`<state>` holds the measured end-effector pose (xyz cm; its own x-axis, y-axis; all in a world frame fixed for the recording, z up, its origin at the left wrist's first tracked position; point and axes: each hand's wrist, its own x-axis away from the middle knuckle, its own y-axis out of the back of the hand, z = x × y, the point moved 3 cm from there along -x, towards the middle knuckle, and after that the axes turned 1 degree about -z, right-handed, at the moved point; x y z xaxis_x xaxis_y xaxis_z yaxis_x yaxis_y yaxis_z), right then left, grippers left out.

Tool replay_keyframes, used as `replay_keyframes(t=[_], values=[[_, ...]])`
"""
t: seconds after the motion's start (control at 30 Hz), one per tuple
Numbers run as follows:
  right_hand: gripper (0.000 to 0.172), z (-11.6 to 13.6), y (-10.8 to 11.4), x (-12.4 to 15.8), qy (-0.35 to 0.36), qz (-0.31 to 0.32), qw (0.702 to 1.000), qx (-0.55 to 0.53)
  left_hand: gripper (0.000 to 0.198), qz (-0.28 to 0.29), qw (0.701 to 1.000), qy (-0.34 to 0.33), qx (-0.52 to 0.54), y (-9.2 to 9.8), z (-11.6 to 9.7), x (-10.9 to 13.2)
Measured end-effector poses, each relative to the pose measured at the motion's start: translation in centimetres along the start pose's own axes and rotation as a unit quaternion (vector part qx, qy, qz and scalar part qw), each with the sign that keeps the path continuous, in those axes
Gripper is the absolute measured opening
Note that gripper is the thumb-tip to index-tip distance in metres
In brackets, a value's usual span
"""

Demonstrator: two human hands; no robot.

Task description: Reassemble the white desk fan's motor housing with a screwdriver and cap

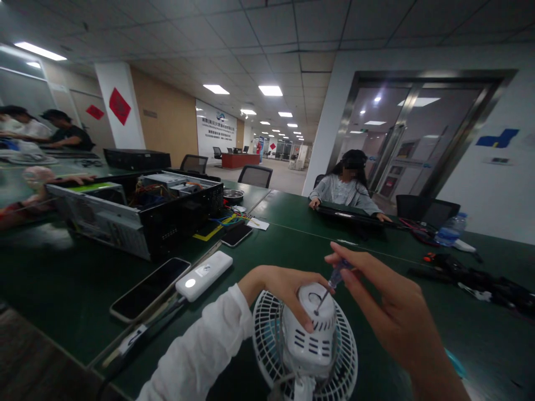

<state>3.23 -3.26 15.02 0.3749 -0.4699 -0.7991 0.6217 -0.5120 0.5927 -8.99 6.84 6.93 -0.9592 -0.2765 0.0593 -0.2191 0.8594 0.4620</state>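
Note:
A white electric fan (311, 342) lies with its grille down on the green table, its motor housing facing up. My left hand (288, 289) is closed around the top of the housing, thumb on the near side and fingers over the far side. Between the fingertips of my right hand (384, 301) is a screwdriver (336, 274) with a clear, purplish handle. Its thin shaft slants down to the left, and the tip meets the top of the housing near a small dark spot. Whether a screw sits there is too small to tell.
Left on the green table (292, 245) stand an opened computer case (142, 209), a large phone (151, 288), a white power bank-like device (204, 274) and a smaller phone (237, 234). Opposite, a person (343, 184) holds a dark flat panel. A water bottle (451, 229) and black straps (472, 278) lie right.

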Motion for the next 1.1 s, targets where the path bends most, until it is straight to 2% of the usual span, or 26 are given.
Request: replay_keyframes(t=[0.17, 0.33, 0.47, 0.53, 0.63, 0.83, 1.0, 1.1], values=[[0.019, 0.2, 0.1, -0.1, 0.012, -0.047, 0.998, 0.044, 0.076, 0.005, 1.0, 0.002, 0.0, -0.1, 0.3, -0.1], [0.03, 0.3, 0.1, -0.2, 0.01, -0.015, 1.0, 0.01, 0.082, -0.01, 1.0, -0.005, -0.012, 0.0, 0.2, 0.0], [0.016, 0.6, 0.2, -0.2, 0.029, -0.054, 0.997, 0.043, 0.069, 0.028, 0.999, 0.0, 0.017, -0.2, -0.1, 0.0], [0.02, 0.7, 0.1, -0.2, 0.031, -0.044, 0.998, 0.04, 0.065, 0.04, 0.999, -0.005, 0.028, -0.3, -0.2, -0.1], [0.033, 0.8, -0.1, -0.2, 0.027, -0.006, 1.0, 0.014, 0.074, 0.008, 1.0, 0.0, 0.021, -0.2, -0.2, -0.1], [0.015, 0.6, -0.3, -0.2, 0.019, -0.052, 0.997, 0.057, 0.061, 0.028, 0.999, -0.008, 0.015, -0.3, -0.8, 0.0], [0.033, 0.5, -0.3, -0.1, 0.009, 0.009, 1.0, 0.003, 0.069, 0.008, 1.0, -0.012, 0.01, -0.2, -0.8, 0.0], [0.028, 0.6, -0.4, -0.1, 0.013, 0.003, 1.0, 0.011, 0.061, 0.03, 0.999, -0.023, 0.03, -0.3, -0.9, 0.0]])
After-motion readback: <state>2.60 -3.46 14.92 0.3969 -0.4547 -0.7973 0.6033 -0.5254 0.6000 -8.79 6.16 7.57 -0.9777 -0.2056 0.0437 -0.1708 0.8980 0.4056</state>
